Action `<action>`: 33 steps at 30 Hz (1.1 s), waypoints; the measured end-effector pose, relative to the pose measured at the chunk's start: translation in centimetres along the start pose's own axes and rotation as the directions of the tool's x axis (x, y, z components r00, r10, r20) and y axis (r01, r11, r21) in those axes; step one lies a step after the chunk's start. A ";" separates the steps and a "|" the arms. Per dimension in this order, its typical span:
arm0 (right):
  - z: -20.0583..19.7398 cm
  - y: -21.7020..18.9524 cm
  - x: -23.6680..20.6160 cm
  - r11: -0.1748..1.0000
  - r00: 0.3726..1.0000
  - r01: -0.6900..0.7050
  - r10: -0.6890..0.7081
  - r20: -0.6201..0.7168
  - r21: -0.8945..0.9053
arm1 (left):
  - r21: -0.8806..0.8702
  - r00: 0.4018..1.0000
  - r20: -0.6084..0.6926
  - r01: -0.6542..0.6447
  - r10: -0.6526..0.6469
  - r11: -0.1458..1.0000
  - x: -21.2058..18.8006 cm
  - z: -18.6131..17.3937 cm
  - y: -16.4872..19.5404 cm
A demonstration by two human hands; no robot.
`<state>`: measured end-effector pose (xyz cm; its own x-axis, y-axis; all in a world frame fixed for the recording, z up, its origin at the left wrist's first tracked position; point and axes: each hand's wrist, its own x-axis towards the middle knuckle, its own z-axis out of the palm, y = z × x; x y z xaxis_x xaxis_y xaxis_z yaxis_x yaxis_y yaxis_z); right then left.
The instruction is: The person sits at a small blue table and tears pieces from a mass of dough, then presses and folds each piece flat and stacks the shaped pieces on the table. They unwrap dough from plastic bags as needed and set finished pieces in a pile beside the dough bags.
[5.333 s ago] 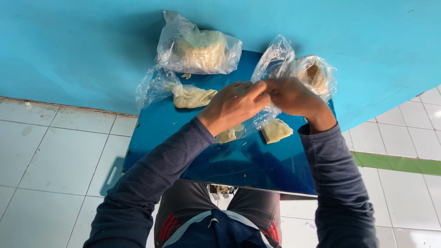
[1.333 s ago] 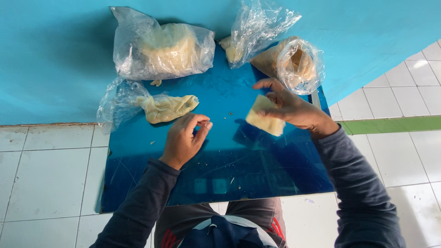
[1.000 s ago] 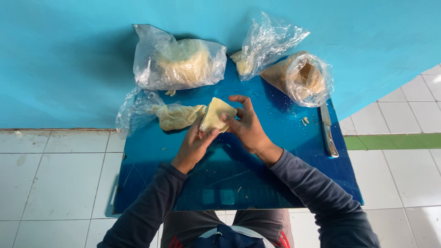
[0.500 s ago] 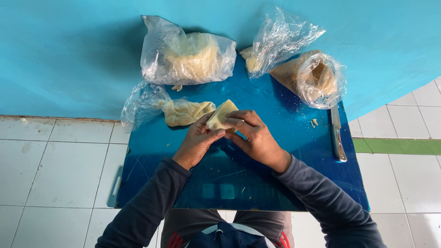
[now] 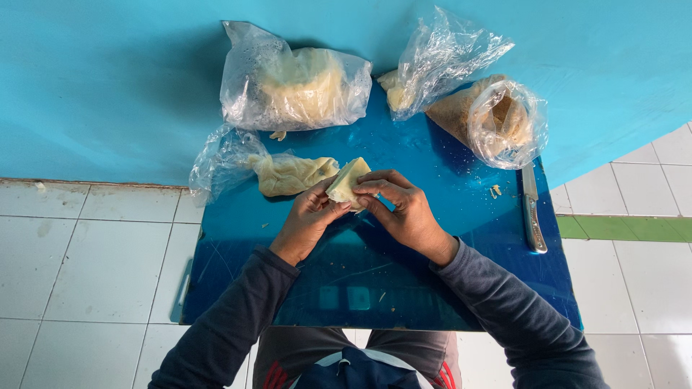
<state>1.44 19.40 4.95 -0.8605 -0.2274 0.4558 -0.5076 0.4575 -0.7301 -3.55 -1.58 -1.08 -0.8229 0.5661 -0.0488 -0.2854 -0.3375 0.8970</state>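
Both hands hold a pale yellow folded piece of dough (image 5: 348, 181) over a shiny blue board (image 5: 375, 281). My left hand (image 5: 306, 220) grips its lower left side. My right hand (image 5: 400, 209) pinches its right edge with the fingertips. Just left of the piece lies a clear plastic bag with a crumpled pale sheet (image 5: 285, 173) spilling out of it.
A clear bag of pale dough (image 5: 295, 86) sits at the back left against the blue wall. At the back right are a crumpled clear bag (image 5: 440, 61) and an open bag of brownish filling (image 5: 494, 122). A knife (image 5: 532, 209) lies at the board's right edge. White tiled floor surrounds the board.
My right hand carried the pale piece from the board's right side to the middle, where my left hand joined it. Both hands now hold it, turned slightly.
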 end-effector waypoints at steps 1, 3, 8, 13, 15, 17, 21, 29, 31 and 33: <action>-0.1 0.0 0.0 1.000 1.000 -0.003 0.003 0.009 0.015 | -0.004 1.000 -0.007 0.012 -0.012 1.000 0.0 0.0 0.0; -0.2 -0.1 0.0 1.000 1.000 0.004 -0.004 0.001 0.010 | 0.009 0.999 0.027 -0.018 0.018 1.000 -0.1 -0.1 -0.2; 0.3 -0.5 -0.1 0.998 0.997 0.014 -0.018 -0.072 -0.058 | -0.105 0.998 0.066 -0.013 0.020 0.994 -0.4 -0.4 -0.5; 0.6 -0.6 -0.3 0.991 0.996 0.036 -0.046 -0.070 -0.131 | 0.055 1.000 -0.023 -0.014 0.015 0.998 -0.4 -0.1 -0.6; 0.7 -0.6 -0.3 0.994 0.997 0.021 -0.028 -0.068 -0.107 | 0.078 0.998 -0.014 -0.054 0.055 0.996 -0.3 0.0 -0.5; 0.7 -0.5 -0.2 0.998 0.998 -0.004 0.000 -0.065 -0.063 | 0.118 0.992 0.010 -0.122 0.122 0.985 -0.3 0.1 -0.5; 0.7 -0.3 -0.2 0.997 0.998 0.007 -0.011 -0.061 -0.073 | 0.320 0.962 0.048 -0.268 0.267 0.909 -0.6 0.3 -0.6; 1.3 1.2 -0.7 0.982 0.994 -0.089 0.099 -0.055 0.166 | 0.502 0.935 0.049 -0.327 0.351 0.800 -0.8 0.7 -0.8; 1.3 1.7 -0.8 0.966 0.994 -0.083 0.097 -0.044 0.247 | 0.474 0.945 0.013 -0.294 0.328 0.830 -0.9 0.7 -0.9; 1.3 2.2 -1.0 0.936 0.981 -0.178 0.195 -0.025 0.302 | 0.422 0.952 -0.018 -0.270 0.305 0.865 -0.8 0.5 -1.0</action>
<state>1.10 19.50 2.25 -0.9415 -0.1124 0.3176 -0.3349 0.2093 -0.9187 -2.39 -1.31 -1.71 -0.8792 0.4228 0.2196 0.1823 -0.1273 0.9750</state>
